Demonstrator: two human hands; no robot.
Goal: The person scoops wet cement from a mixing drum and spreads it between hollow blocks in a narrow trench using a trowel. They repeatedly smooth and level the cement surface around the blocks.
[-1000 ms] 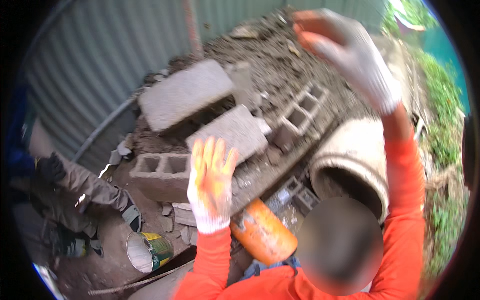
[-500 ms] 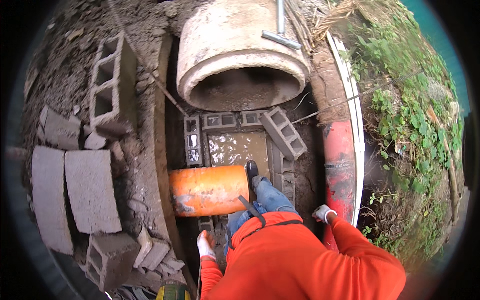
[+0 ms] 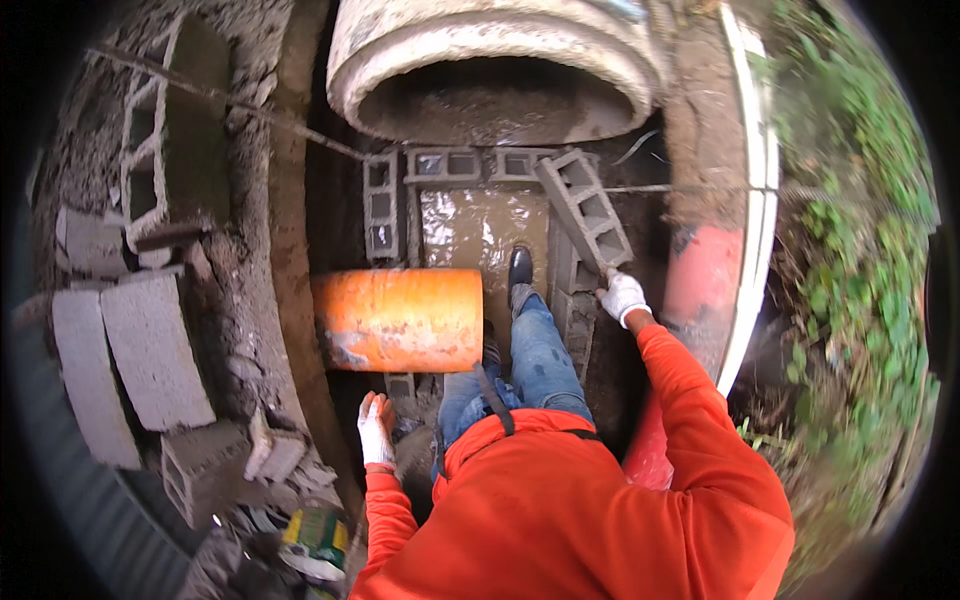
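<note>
With curled fingers of right hand (image 3: 624, 296), touching near end of hollow block (image 3: 592, 217) at one o'clock — gripping or not, cannot tell; hanging left hand (image 3: 377, 430) half-open and empty, near orange pipe (image 3: 400, 318) — better steadying block two-handed.

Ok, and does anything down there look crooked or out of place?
Yes: one hollow block, by the right hand, sits slanted at the far right corner of the muddy water, while the neighbouring blocks line up fairly squarely. The orange pipe also has greyish scuffs.
</note>
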